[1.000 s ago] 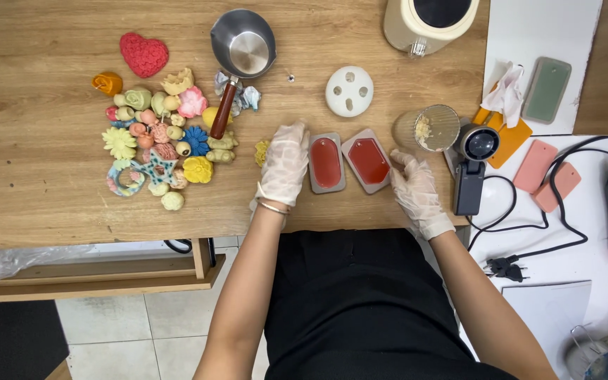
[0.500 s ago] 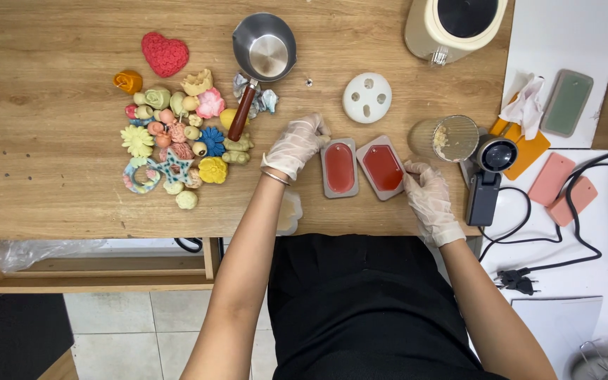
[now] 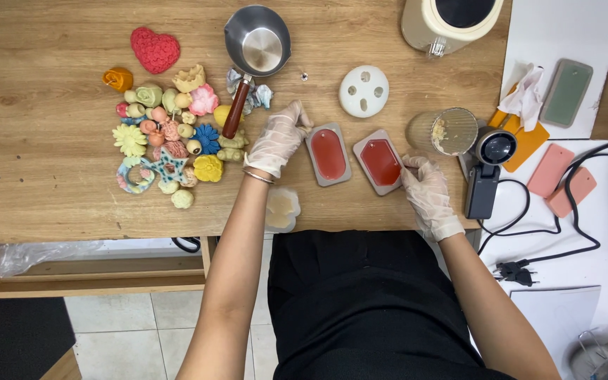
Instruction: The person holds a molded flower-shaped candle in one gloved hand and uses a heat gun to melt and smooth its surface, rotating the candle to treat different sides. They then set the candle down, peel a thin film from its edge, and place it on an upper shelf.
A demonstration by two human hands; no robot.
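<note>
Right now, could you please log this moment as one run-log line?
left hand: gloved, touching left red-filled mould | right hand: gloved, at right red-filled mould | steel pouring pot: on wooden table

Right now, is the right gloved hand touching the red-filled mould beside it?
Touching: the head view shows the right hand with fingertips on the edge of the right mould.

Two filled moulds side by side on table (image 3: 51, 204), near front edge: left mould (image 3: 328, 154), right mould (image 3: 380, 162).
Left hand (image 3: 278, 138) just left of left mould, touching its edge.
Right hand (image 3: 427, 195) at right mould's right edge.
Saucepan (image 3: 256, 51) behind left hand, handle toward cluster of small cast shapes (image 3: 170, 134) on left.
Round disc mould (image 3: 364, 91) behind moulds.
Glass cup (image 3: 445, 131) right of right mould; kettle (image 3: 450, 22) at back.
</note>
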